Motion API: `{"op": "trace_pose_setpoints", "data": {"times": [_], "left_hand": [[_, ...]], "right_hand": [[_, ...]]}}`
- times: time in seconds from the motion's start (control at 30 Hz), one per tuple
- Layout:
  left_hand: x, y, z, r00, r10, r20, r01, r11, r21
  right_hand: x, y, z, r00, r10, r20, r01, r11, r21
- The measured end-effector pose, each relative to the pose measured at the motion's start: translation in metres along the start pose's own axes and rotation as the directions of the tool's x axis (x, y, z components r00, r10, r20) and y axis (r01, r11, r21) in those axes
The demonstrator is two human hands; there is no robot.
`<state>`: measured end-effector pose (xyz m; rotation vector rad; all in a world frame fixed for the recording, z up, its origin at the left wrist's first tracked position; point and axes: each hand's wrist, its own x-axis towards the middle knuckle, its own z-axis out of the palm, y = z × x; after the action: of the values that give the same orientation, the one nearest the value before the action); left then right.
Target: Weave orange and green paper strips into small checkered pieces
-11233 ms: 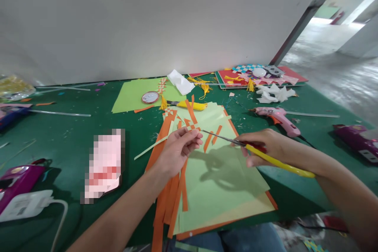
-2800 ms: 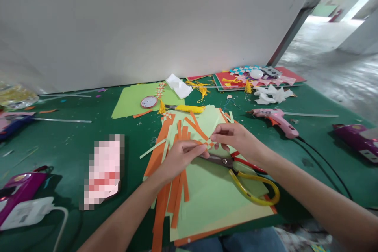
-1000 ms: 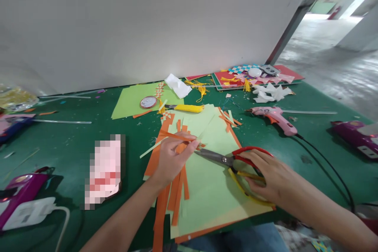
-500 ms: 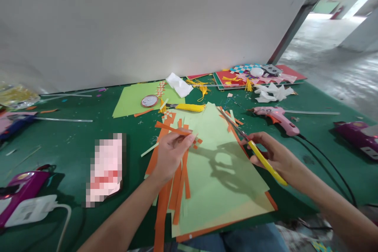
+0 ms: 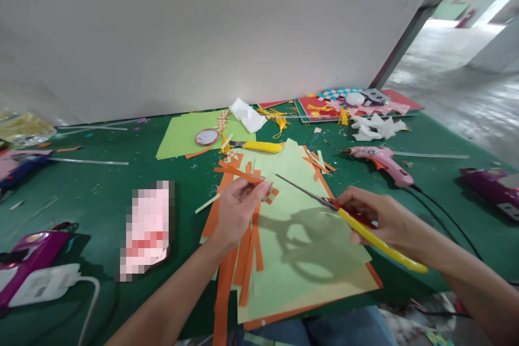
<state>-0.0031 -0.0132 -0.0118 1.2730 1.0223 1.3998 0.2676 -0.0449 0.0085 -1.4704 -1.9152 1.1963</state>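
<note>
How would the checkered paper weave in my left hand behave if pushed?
The checkered paper weave would likely flex, being narrow paper strips. It should feel light, since your left hand merely pinches it. Its interlaced strips might shift.

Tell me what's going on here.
A person is working with cut paper. The left hand pinches a checkered piece; the right hand holds scissors, tips near it but apart. Below lie green paper and orange strips.
</note>
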Motion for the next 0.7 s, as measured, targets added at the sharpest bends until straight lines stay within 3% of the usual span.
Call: {"op": "trace_pose_setpoints", "data": {"times": [0.3, 0.7], "left_hand": [[-0.003, 0.003, 0.0, 0.997, -0.055, 0.051, 0.052, 0.997, 0.053], [-0.002, 0.001, 0.001, 0.995, -0.09, 0.047, 0.086, 0.993, 0.085]], "right_hand": [[0.012, -0.015, 0.016, 0.999, -0.025, -0.026, 0.024, 1.0, -0.006], [0.016, -0.018, 0.02, 0.998, -0.052, -0.019, 0.051, 0.998, -0.039]]}}
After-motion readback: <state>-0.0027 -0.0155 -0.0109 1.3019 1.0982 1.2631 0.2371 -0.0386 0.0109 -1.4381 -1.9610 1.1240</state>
